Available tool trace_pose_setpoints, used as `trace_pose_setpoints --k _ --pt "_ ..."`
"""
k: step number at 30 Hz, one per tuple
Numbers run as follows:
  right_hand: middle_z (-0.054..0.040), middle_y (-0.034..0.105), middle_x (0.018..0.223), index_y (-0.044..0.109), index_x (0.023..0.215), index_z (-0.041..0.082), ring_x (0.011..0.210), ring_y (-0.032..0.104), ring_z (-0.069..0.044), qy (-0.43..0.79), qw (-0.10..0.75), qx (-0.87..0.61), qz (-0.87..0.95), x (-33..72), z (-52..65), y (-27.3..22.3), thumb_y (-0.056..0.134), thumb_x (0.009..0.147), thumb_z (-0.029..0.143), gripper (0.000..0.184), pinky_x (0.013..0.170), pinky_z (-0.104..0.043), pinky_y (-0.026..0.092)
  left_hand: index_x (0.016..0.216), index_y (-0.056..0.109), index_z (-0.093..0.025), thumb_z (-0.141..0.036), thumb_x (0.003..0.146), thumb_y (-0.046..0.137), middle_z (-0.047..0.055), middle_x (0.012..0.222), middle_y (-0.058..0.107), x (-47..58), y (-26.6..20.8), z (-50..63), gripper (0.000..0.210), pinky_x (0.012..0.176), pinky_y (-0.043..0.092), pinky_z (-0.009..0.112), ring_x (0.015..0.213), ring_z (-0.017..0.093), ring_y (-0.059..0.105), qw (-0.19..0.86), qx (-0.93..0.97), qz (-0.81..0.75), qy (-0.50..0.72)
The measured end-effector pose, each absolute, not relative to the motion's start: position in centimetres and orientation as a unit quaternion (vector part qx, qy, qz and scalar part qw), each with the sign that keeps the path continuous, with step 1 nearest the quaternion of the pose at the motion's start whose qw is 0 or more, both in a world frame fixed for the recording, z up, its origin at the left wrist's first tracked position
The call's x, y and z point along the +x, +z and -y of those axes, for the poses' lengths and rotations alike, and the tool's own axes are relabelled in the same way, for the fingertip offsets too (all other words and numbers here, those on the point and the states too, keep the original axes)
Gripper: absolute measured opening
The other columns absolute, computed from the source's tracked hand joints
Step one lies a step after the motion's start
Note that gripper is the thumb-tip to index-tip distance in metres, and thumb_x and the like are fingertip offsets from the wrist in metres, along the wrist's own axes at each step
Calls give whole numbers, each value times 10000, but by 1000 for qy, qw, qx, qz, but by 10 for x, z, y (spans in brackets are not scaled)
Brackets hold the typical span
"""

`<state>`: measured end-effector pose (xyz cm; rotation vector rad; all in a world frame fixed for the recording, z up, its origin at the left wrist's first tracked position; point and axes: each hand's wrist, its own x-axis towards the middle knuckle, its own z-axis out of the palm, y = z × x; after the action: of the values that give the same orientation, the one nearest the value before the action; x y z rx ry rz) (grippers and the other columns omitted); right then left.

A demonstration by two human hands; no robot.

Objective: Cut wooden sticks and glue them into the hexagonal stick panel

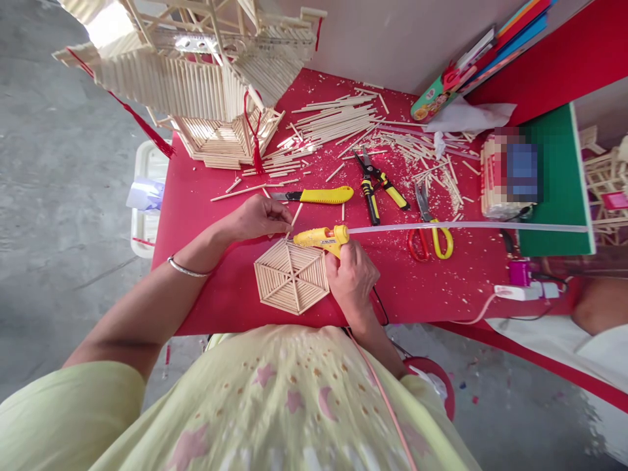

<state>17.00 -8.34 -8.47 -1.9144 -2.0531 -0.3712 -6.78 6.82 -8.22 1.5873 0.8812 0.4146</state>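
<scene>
My right hand (353, 275) is wrapped round the handle of a yellow glue gun (320, 237). A very long, translucent glue stick (466, 226) runs out of its back to the right. The gun's nozzle points left, over the top corner of a hexagonal panel of wooden sticks (275, 282), which lies flat near the table's front edge. Beyond that corner, my left hand (262, 217) has its fingers pinched at a short, thin wooden stick (297, 214). The stick slants up from the panel's corner; its lower end is partly hidden by the fingers and nozzle.
On the red table (226, 261) lie a yellow utility knife (326, 195), pliers-like cutters (375, 183), scissors (429, 229) and many loose sticks (338, 121). A pagoda-like stick model (196, 85) stands back left. A power strip (520, 291) sits right, near another person's arm (601, 301).
</scene>
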Motion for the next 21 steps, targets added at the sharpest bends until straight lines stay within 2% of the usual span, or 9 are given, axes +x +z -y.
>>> trace_pose_setpoints --k 6,11,21 --pt "-80 711 890 653 1170 137 809 651 -204 -131 174 -667 712 175 86 -83 504 1059 282 236 668 -314 409 853 807 -124 -375 799 823 26 582 686 -68 -81 -67 257 453 377 186 486 84 534 602 686 -373 170" --pt "-68 700 849 663 1120 134 772 644 -199 -151 178 -664 710 178 90 -80 501 1059 261 215 652 -317 400 862 817 -112 -379 791 833 83 726 771 -65 -79 -65 277 494 415 201 549 99 578 592 696 -370 169" --pt "-70 704 863 666 1064 156 780 646 -195 -162 169 -680 695 193 100 -84 503 1057 279 204 658 -303 414 879 818 -130 -352 816 767 35 699 755 -61 -87 -59 236 520 423 192 570 102 598 553 725 -367 184"
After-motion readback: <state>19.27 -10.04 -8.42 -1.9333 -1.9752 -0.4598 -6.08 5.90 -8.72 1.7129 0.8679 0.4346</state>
